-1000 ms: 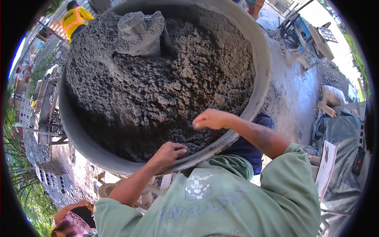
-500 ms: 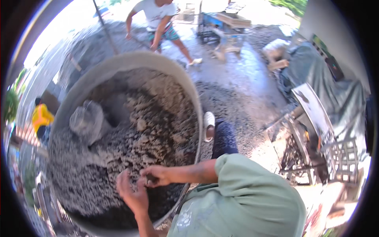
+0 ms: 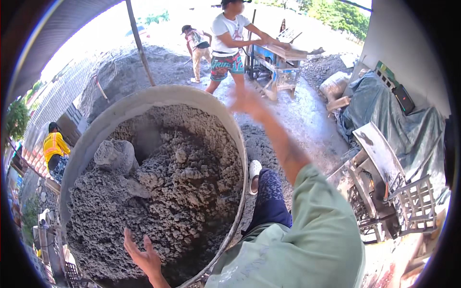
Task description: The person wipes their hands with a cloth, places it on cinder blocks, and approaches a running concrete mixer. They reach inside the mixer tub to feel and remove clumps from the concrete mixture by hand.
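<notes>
A large round drum (image 3: 241, 191) in front of me holds grey, crumbly mortar mix (image 3: 173, 182). A mortar-caked lump or fitting (image 3: 116, 156) rises out of the mix at the left. Low over the near part of the mix is my left hand (image 3: 142, 257), its fingers spread and nothing in it. My right arm stretches forward past the drum's right side. At its end, my right hand (image 3: 246, 101) is smeared by motion near the drum's far right rim, and its fingers cannot be made out.
A person in a white shirt (image 3: 228, 31) reaches over a blue machine (image 3: 273, 62) with a wooden tray. Another bends by a sand pile (image 3: 115, 67); one in yellow (image 3: 55, 146) is at left. Metal frames (image 3: 365, 177) and a tarp (image 3: 384, 105) stand at right.
My hands were together over the mix; the right has swung forward and away, the left has drawn nearer me. The white-shirted person now leans over the blue machine. The view has tilted up.
</notes>
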{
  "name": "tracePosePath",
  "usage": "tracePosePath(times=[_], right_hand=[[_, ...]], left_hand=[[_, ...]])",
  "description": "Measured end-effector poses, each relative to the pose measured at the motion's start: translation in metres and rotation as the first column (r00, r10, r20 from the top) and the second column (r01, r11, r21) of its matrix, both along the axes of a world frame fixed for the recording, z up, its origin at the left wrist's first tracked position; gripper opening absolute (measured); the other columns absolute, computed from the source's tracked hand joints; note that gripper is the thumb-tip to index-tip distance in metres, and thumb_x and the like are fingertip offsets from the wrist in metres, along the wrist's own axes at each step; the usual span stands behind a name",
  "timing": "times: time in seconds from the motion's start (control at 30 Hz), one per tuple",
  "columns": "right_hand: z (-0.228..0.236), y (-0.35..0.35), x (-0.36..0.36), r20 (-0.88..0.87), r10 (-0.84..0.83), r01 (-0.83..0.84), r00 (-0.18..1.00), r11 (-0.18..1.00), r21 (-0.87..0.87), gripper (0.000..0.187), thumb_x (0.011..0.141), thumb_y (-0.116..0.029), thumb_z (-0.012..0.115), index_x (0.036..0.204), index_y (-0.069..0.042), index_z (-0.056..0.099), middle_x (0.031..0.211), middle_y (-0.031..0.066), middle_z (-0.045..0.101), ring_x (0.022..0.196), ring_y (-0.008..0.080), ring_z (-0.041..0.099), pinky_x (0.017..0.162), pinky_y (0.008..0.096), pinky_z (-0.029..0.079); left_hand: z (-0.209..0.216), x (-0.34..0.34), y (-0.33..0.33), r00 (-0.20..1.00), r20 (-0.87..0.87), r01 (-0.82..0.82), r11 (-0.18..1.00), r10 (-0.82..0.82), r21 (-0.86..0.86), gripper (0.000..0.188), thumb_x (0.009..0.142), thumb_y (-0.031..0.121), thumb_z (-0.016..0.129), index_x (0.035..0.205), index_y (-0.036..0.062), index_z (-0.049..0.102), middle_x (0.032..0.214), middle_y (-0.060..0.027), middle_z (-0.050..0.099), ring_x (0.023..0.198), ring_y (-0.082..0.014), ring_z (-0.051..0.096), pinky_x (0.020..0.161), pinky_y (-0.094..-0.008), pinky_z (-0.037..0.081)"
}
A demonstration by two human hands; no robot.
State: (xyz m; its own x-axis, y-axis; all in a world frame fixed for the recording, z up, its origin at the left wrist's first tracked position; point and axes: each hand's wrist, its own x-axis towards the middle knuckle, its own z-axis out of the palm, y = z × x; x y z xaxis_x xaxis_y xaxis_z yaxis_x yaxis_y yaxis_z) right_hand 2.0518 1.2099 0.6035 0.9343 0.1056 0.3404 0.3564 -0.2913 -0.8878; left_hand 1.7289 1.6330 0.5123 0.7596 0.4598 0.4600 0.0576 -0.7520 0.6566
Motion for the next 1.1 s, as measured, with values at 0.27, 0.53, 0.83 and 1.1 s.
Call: tracePosePath(times=[0.27,0.53,0.83,1.1], right_hand=[[-0.166,0.174,-0.107,0.034,0.464,-0.408,0.885,0.809,-0.423,0.029,0.079,-0.020,0.070,0.105,-0.007,0.068,0.087,0.0099,0.071,0.080,0.0243,0.068,0.073,0.0335,0.052],[-0.171,0.200,-0.103,0.255,0.375,-0.219,0.891,0.848,-0.483,0.024,0.075,-0.024,0.072,0.091,-0.007,0.070,0.079,0.0147,0.067,0.078,0.0295,0.066,0.071,0.0394,0.051],[-0.157,0.188,-0.115,0.363,0.069,0.026,0.929,0.968,-0.251,0.019,0.089,-0.015,0.061,0.102,-0.002,0.066,0.098,0.0122,0.067,0.094,0.0259,0.064,0.083,0.0350,0.048],[-0.166,0.183,-0.116,0.055,0.229,-0.220,0.972,0.966,-0.134,0.057,0.094,-0.047,0.045,0.135,-0.008,0.047,0.140,0.0123,0.045,0.131,0.0276,0.040,0.106,0.0403,0.031]], left_hand=[[-0.018,-0.004,0.043,0.997,0.066,0.050,0.999,-0.050,0.009,0.035,0.099,0.020,0.045,0.091,-0.0057,0.068,0.118,-0.0180,0.052,0.109,-0.0307,0.047,0.085,-0.0416,0.042],[-0.025,-0.041,0.075,0.987,0.049,-0.163,0.968,0.156,0.190,0.020,0.091,0.010,0.056,0.101,-0.0002,0.069,0.108,-0.0163,0.061,0.100,-0.0299,0.056,0.081,-0.0387,0.047],[0.029,-0.072,0.066,0.935,0.131,-0.339,0.939,0.329,0.065,0.021,0.087,0.010,0.061,0.105,0.0031,0.068,0.103,-0.0130,0.062,0.099,-0.0266,0.056,0.086,-0.0348,0.044],[-0.011,-0.083,0.055,0.914,-0.344,-0.247,0.967,0.213,-0.060,0.062,0.092,0.055,0.046,0.139,0.0137,0.043,0.138,-0.0183,0.041,0.129,-0.0338,0.039,0.105,-0.0433,0.034]])
